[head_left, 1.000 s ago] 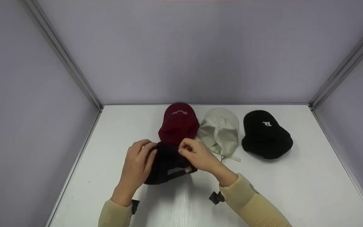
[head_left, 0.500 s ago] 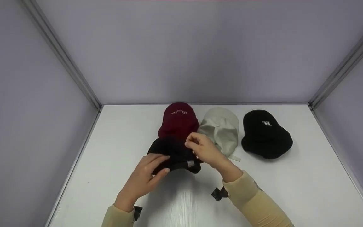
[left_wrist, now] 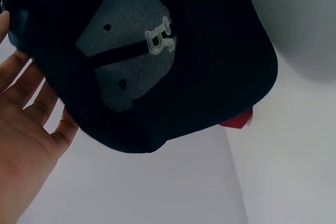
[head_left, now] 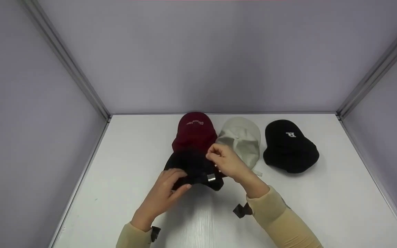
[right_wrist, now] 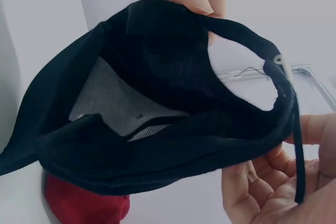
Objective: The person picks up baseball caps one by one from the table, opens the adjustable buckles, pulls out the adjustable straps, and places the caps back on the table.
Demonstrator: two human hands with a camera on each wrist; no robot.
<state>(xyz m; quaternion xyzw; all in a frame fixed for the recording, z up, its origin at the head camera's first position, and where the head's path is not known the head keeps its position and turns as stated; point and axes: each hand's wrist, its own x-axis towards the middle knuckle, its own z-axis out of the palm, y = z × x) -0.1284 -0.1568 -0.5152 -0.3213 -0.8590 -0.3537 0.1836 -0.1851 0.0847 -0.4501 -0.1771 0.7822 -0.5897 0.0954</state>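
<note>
Both hands have hold of a black baseball cap (head_left: pixel 189 161), tilted so that its hollow side faces the wrist cameras. My left hand (head_left: pixel 165 191) grips its near left edge, thumb on one side and fingers on the other. At the right edge, by the back strap, my right hand (head_left: pixel 227 162) pinches the cap with curled fingers. The strap (right_wrist: pixel 247 34) loops out with a small metal buckle (head_left: pixel 211 177), and its loose end hangs beside the right hand. Striped lining and a pale stitched letter (left_wrist: pixel 160 36) show inside the crown in the left wrist view.
Just behind the held cap lies a dark red cap (head_left: pixel 195 132), partly overlapped by it. A cream cap (head_left: pixel 245 141) is beside that, half behind the right hand. Farther right sits another black cap (head_left: pixel 289 148). Grey panels wall in the white table (head_left: pixel 122 151).
The held cap has moved slightly away and to the right, its opening turning nearer. My left hand has slid from its left side to the near edge; the right hand has shifted up and right.
</note>
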